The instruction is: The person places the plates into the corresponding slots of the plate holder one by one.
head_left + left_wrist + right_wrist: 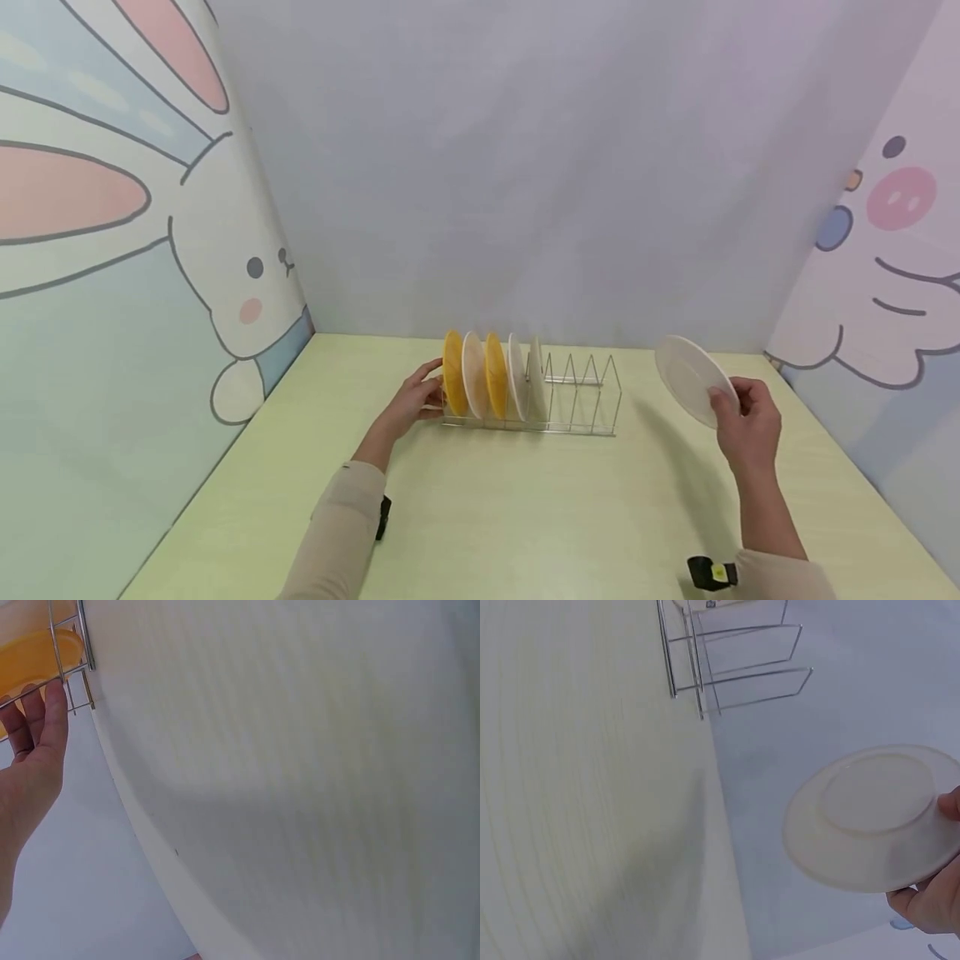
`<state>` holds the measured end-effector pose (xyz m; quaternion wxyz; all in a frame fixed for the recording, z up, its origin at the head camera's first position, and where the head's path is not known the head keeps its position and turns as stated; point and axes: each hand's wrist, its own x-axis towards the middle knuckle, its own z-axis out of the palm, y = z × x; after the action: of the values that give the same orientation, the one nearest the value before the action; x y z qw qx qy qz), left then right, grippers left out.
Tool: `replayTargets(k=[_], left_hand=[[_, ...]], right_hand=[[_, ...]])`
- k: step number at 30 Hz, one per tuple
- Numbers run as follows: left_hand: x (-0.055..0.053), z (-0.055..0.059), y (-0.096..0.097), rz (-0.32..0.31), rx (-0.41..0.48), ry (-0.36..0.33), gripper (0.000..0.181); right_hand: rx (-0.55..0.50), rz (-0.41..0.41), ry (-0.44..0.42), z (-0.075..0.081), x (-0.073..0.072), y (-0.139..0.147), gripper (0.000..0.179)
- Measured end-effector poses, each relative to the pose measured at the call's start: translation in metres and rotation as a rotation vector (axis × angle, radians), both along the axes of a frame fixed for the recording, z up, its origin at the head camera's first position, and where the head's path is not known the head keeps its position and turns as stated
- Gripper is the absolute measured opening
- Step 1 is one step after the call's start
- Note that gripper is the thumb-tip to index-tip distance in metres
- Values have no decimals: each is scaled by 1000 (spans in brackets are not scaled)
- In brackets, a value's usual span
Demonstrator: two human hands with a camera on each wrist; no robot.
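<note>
A wire plate rack (573,432) stands on the table, with upright plates filling its left part: a yellow plate (453,375), a white plate (473,377), another yellow plate (495,379) and more pale plates (517,379). My left hand (412,398) holds the rack's left end, fingers bent at the wire frame (84,637) beside the outermost yellow plate (37,658). Out to the right, above the table, my right hand (750,423) pinches a white plate (692,377) by its edge, thumb on one face. The plate's underside (877,795) shows, tilted, in the right wrist view.
Bare wire slots (585,387) make up the rack's right part. Behind the pale table (525,517) rises a plain grey wall (510,183). Side walls carry a cartoon rabbit (225,283) on the left and a cartoon pig (885,275) on the right.
</note>
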<state>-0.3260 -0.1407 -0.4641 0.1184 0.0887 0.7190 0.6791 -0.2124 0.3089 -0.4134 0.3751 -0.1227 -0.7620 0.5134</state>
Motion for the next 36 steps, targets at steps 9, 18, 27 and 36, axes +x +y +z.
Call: replayTargets(k=[9,18,27,36], left_hand=[[0,0,0,6,-17,14,46],[1,2,0,12,-14,0,45],[2,0,1,11,-17,7,45],[1,1,1,20,-4,6,44]], right_hand=[[-56,-5,101,10,-1,-34,14],[-131,52,244,15,-9,-64,20],[-190,147,306,23,-17,-95,18],[-174,229,352,43,-11,-130,16]])
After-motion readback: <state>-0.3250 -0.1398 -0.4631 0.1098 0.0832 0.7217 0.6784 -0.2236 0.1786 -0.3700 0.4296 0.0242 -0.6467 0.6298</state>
